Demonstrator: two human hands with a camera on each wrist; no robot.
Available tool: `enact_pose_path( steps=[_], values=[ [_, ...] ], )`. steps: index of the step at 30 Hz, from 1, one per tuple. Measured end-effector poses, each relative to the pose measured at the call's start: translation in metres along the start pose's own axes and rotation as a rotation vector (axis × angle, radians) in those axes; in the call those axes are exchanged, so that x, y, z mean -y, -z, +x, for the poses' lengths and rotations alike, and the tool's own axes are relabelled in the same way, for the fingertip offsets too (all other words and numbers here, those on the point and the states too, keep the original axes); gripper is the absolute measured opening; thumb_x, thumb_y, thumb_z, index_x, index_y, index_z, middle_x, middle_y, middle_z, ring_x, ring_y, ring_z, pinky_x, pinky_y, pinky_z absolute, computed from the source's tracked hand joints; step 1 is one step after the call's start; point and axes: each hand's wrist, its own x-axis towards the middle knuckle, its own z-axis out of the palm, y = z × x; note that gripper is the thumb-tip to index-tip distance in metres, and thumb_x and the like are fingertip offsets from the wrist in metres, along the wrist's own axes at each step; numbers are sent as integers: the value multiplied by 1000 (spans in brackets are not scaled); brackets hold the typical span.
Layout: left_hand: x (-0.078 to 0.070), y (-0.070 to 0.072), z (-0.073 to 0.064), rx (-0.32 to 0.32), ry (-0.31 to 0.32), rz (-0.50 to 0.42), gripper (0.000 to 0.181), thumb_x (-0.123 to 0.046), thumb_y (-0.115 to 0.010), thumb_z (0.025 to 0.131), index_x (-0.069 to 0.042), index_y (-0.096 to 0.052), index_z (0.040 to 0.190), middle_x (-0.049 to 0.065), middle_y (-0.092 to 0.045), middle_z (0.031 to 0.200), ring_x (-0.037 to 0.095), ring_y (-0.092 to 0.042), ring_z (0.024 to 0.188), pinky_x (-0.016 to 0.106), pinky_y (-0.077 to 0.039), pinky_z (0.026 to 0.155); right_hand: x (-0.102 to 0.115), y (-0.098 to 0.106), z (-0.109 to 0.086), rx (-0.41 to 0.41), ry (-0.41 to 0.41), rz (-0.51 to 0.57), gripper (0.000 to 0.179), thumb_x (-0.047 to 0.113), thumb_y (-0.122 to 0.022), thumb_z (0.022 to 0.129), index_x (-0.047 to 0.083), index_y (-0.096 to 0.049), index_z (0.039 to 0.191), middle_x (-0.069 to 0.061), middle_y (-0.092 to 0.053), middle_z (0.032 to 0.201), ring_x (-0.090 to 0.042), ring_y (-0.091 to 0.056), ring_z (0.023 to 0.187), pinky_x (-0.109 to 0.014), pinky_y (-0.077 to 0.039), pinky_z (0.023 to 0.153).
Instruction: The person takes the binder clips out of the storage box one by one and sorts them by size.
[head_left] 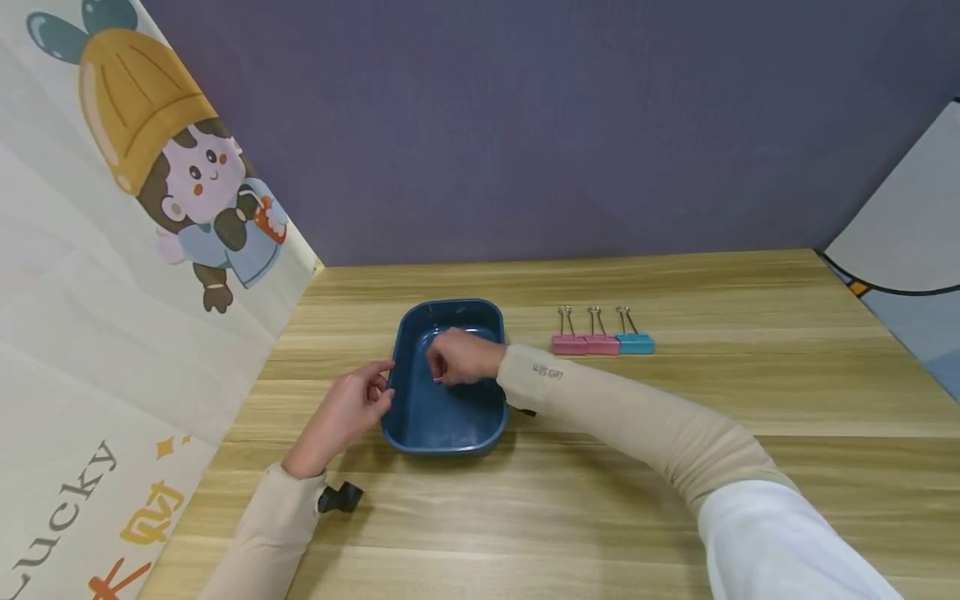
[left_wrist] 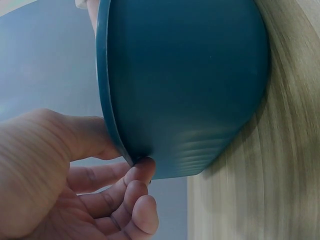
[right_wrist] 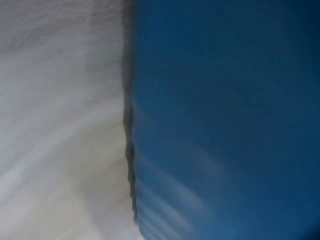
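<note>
A deep blue rectangular plastic tray [head_left: 444,448] stands on the wooden table. My left hand [head_left: 347,412] is at its left side; in the left wrist view the thumb and fingertips [left_wrist: 144,170] pinch the tray's rim. My right hand [head_left: 467,357] reaches in over the right rim, low inside the tray. Its curled fingers hold a small purple thing [head_left: 437,380], mostly hidden, whose kind I cannot tell. The right wrist view is filled by the tray's blurred blue wall [right_wrist: 225,120], and the hand does not show there.
Two pink binder clips [head_left: 569,344] and a blue binder clip [head_left: 636,343] stand in a row right of the tray, handles pointing away. A purple-grey panel [head_left: 555,133] rises behind the table [head_left: 570,517]. A printed cloth [head_left: 97,333] hangs at the left.
</note>
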Motion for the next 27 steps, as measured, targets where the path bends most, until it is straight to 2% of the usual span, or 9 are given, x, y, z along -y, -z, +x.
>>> enact_pose_path(
  steps=[5,8,13,19,27],
  values=[
    [-2,0,1,6,23,4,39,-1,-62,85,6,-56,123,4,-59,81,13,-52,67,25,-45,55,-3,16,-14,-27,8,19,8,4,-70,80,12,-69,83,5,-64,79,-7,-57,69,-20,-47,63],
    [-2,-1,0,2,27,-2,40,-1,-62,84,7,-56,123,4,-59,82,13,-52,67,25,-45,55,-6,28,-27,-75,33,-2,8,5,-68,80,12,-70,84,5,-63,80,-7,-56,70,-22,-46,64],
    [-1,-1,0,-15,15,-4,39,0,-63,83,7,-57,122,4,-59,81,13,-53,67,24,-45,55,-12,42,-52,-162,25,10,9,6,-69,79,12,-68,85,5,-59,81,-9,-54,71,-24,-46,64],
    [-2,-1,0,-22,-3,-5,39,1,-64,83,8,-57,121,4,-59,80,13,-53,67,24,-45,56,-19,50,-78,-218,25,1,6,6,-69,79,10,-69,85,5,-57,79,-11,-52,70,-25,-45,63],
    [-3,-1,0,-15,9,-7,39,1,-64,83,7,-57,121,5,-59,82,14,-53,68,24,-45,57,-33,54,-116,-309,102,-32,11,1,-68,78,11,-67,78,1,-57,75,-17,-51,67,-28,-42,60]
  ],
)
